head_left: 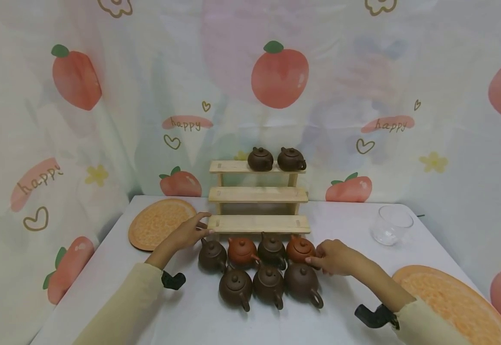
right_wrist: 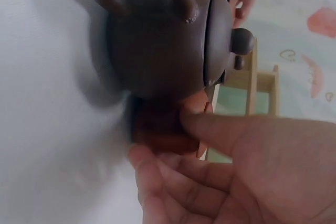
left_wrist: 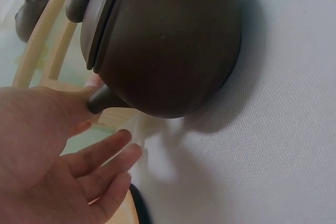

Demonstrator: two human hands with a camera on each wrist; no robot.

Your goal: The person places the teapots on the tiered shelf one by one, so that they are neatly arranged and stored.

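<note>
At the left end of the lowest tier of a three-tier wooden stand (head_left: 259, 223), my left hand (head_left: 187, 232) holds the board's end between thumb and forefinger. Its other fingers (left_wrist: 107, 153) hang loose. A dark brown teapot (left_wrist: 173, 45) stands close beside that hand, its spout overlapping the thumb. My right hand (head_left: 336, 257) grips the reddish-brown teapot (head_left: 300, 248) at the right end of the back row, thumb on its side and fingers below. In the right wrist view a dark teapot (right_wrist: 157, 45) partly hides this red pot.
Another reddish teapot (head_left: 242, 251) and several dark teapots (head_left: 235, 287) crowd in two rows before the stand. Two dark teapots (head_left: 291, 159) sit on the top tier. Round orange mats (head_left: 157, 223) lie left and right; a clear glass bowl (head_left: 390, 226) stands at the back right.
</note>
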